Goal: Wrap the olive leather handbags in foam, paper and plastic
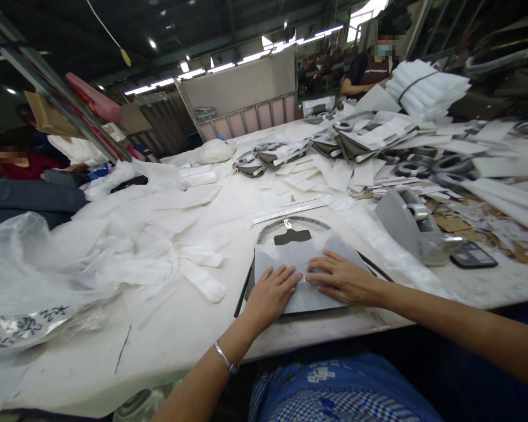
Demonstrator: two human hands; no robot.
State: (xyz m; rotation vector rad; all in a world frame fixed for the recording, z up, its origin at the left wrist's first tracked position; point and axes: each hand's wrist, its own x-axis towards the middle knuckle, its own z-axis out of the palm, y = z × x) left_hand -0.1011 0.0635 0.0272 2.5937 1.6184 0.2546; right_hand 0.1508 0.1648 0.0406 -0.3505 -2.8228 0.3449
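A dark handbag lies flat on the white table in front of me, its flap tab with a metal clasp and its curved handle pointing away. Over its body is spread a sheet of thin white paper. My left hand rests on the left part of the sheet, fingers stretched out and slightly apart. From the right, my right hand presses flat on the same sheet, its fingers spread. Neither hand grips anything. Most of the bag's body is hidden under the paper and my hands.
A grey tape dispenser and a black phone-like device stand to the right. Behind them lie piled bags with paper. Clear plastic bags and white sheets cover the left. A masked person is at the far right.
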